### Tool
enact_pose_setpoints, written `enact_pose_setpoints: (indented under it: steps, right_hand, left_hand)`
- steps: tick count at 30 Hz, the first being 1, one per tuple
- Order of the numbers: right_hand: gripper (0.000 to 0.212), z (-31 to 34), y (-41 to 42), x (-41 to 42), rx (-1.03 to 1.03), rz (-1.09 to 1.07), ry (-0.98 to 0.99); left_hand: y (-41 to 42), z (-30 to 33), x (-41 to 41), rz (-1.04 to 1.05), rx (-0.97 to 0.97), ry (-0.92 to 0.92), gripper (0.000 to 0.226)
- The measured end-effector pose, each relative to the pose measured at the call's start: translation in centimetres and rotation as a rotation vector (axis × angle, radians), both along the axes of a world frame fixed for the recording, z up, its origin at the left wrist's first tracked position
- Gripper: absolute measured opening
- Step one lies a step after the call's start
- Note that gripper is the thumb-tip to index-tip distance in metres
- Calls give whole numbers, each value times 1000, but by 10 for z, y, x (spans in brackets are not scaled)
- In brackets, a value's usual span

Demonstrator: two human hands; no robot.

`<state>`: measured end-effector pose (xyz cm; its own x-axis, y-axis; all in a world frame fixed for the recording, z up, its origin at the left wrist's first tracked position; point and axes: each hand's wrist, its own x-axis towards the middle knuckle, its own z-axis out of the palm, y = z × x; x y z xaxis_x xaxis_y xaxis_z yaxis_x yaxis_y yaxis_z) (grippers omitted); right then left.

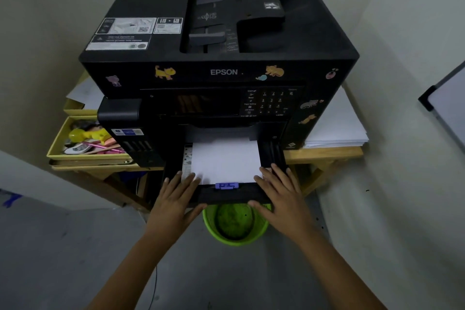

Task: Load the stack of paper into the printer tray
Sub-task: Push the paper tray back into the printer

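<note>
Resting in tray: paper

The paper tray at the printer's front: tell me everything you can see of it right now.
The paper tray is black, plastic-looking, pulled partly out of the printer toward the person. A white paper stack lies flat in it, against a purple guide clip at the front edge. The left hand and right hand rest flat on its front corners. A green bin sits below.

Two bare forearms are seen entering from the lower frame, ending in the left hand and right hand; no sleeves, rings or watches are observed.
</note>
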<state>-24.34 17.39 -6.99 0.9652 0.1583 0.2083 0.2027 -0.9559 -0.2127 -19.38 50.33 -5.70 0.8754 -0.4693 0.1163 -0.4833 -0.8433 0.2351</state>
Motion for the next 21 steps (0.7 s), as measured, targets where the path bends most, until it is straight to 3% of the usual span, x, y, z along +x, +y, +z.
enact_pose_setpoints:
  steps: [9,14,21]
  right_hand:
    - [74,-15,2,-5,-4,-55,-76]
    - [56,-19,4,-5,1,16,-251]
    - [58,-30,3,2,83,34,-290]
  left_hand:
    - [4,-9,-7,28,19,-97,64]
    - [8,-11,-12,12,-111,-118,56]
    - [10,-19,-3,14,-173,-88,55]
